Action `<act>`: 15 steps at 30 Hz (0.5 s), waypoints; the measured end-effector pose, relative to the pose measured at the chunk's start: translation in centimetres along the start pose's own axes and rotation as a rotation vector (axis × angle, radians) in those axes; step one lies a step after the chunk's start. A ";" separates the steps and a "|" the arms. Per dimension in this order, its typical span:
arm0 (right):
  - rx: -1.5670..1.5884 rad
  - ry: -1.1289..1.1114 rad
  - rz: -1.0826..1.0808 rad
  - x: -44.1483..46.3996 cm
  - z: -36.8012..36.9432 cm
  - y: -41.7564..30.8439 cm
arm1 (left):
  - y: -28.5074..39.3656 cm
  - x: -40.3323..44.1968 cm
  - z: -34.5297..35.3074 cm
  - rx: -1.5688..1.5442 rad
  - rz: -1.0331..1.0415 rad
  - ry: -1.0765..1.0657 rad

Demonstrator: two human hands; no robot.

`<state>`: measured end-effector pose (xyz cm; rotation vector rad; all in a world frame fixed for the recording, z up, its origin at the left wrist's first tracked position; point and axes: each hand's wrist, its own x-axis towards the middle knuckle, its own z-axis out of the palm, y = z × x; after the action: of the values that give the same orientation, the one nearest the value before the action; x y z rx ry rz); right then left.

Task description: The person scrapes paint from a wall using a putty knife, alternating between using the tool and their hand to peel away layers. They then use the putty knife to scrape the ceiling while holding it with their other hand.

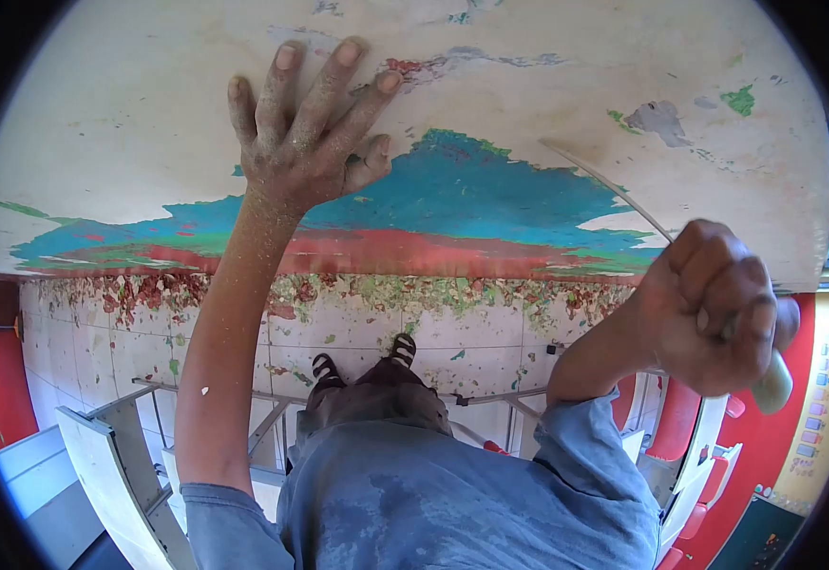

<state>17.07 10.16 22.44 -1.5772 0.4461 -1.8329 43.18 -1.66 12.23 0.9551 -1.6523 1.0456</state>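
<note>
My left hand [305,142] lies with spread fingers against the white wall [129,123], dusty with pale powder. On the right, my right hand [718,299] is closed around the pale green handle of a scraper [771,382]. Its thin blade points up and left, with the tip near or at the wall surface; whether it touches is unclear. Between the hands, a patch of teal paint [433,185] shows where the white layer is gone, with a red band [405,252] below it. Smaller green and grey patches show at the upper right.
Paint flakes [338,294] litter the tiled floor [243,332] along the wall's foot. Metal-framed desks [110,475] stand at the lower left, more furniture at the lower right. A red wall [775,427] is at the right. My sandalled feet [367,361] are below.
</note>
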 end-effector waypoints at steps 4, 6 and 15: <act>-0.065 -0.032 -0.180 1.4 2.6 0.7 | 0.1 -0.4 0.1 -0.004 0.002 -0.003; -0.106 -0.120 -0.272 2.1 2.9 1.0 | 0.0 -0.5 0.1 0.000 0.005 -0.008; -0.183 0.138 -0.288 0.6 0.6 3.5 | -0.2 -0.3 0.3 0.003 0.022 0.005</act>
<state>18.51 7.33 20.79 -1.7152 0.4809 -2.1816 43.38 -1.99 11.94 0.9376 -1.6615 1.0650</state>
